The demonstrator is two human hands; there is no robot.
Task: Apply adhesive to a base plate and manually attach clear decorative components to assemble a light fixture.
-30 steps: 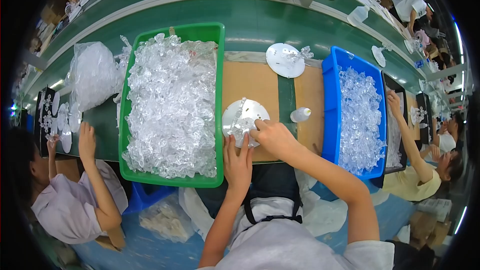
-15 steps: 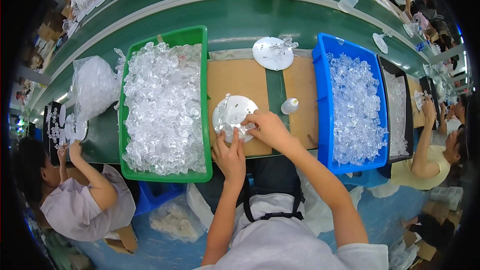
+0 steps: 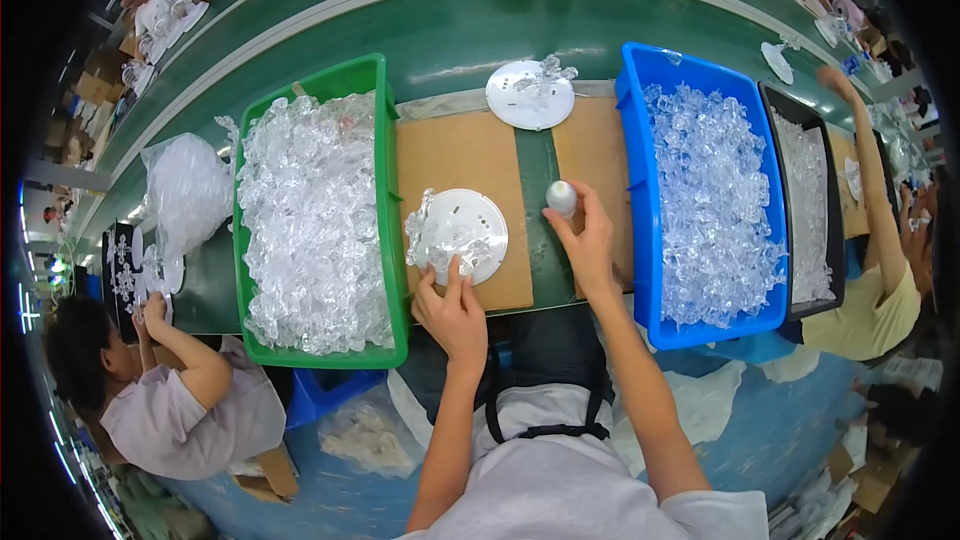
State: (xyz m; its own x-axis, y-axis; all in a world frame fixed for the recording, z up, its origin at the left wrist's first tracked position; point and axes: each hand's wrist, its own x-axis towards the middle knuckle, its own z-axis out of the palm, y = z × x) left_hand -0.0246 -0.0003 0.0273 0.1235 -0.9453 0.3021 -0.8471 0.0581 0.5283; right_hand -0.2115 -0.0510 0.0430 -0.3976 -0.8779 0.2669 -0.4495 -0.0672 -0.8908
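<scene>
Left hand (image 3: 455,312) is laid with fingers pressed on the white perforated disc (image 3: 462,230) lying on the cardboard-covered surface (image 3: 470,155); small white bottle (image 3: 561,198) is pinched by right hand (image 3: 587,245) fingers beside blue bin (image 3: 636,190); green bin (image 3: 385,190) just left.

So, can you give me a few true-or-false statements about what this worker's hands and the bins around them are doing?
1. The left hand touches the white round disc on the cardboard sheet. True.
2. The right hand holds a black bottle. False: its fingers are on a small white bottle.
3. The green bin is full of clear plastic pieces. True.
4. The blue bin sits to the person's left. False: it is on the right.
5. Only one white disc is present. False: a second disc lies farther back.
</scene>
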